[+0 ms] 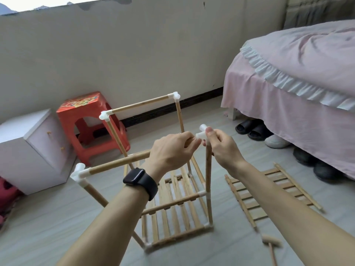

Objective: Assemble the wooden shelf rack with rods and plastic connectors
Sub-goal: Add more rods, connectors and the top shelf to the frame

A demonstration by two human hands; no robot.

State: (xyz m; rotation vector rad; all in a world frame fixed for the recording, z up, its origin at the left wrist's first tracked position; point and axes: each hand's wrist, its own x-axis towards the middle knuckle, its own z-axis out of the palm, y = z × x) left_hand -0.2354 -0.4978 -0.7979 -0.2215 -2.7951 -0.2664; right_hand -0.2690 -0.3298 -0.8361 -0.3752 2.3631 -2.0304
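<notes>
A wooden shelf rack [172, 206] of rods and white plastic connectors stands on the floor, with two slatted shelves low in its frame. My left hand [171, 152], with a black watch on the wrist, grips the near top rod [117, 163] at its right end. My right hand [222, 146] pinches a white corner connector [201, 133] atop the front right upright rod [208, 169]. The rod's tip sits right at the connector's side socket. Other white connectors [78, 172] cap the other top corners.
A loose slatted shelf panel [269, 191] lies on the floor to the right, with a small wooden mallet [269, 244] near it. A red plastic stool [90, 123] and a white cabinet [32, 148] stand at the left. A pink-covered bed [299, 89] with shoes beneath is at the right.
</notes>
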